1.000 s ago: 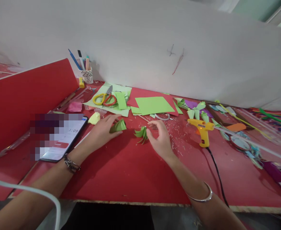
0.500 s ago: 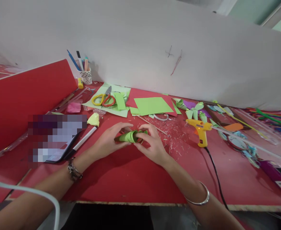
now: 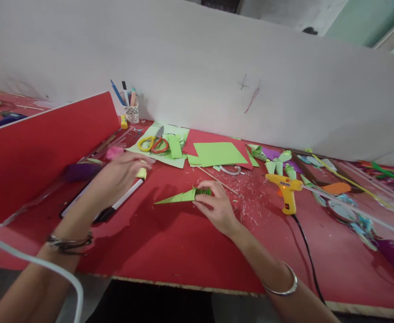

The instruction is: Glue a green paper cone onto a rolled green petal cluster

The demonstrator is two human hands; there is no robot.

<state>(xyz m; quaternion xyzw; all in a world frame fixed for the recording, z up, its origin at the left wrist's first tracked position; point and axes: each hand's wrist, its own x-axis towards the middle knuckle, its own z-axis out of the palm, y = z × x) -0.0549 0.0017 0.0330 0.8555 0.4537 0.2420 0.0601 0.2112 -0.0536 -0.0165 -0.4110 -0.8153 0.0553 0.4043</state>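
My right hand (image 3: 215, 207) has its fingers closed on the wide end of a green paper cone (image 3: 178, 197). The cone lies nearly level over the red table, its thin tip pointing left, and layered or pleated green paper shows at its mouth. My left hand (image 3: 119, 177) is off the cone, hovering over a phone (image 3: 79, 202), with fingers loosely stretched and nothing visible in them. Just by those fingertips lies a small yellow crumpled piece (image 3: 142, 173), partly covered by the hand. A white marker (image 3: 126, 195) with a black cap rests below it.
Scissors (image 3: 153, 144) lie on pale green sheets at the back, beside a stack of green paper (image 3: 220, 154). A yellow glue gun (image 3: 288, 193) with a black cord stands to the right, near finished paper cones (image 3: 277, 163). A red board (image 3: 49, 152) rises at left.
My left hand has let go of the cone and moved left over the phone. My right hand keeps its hold, and the cone's pointed end is now uncovered. The view has shifted slightly.
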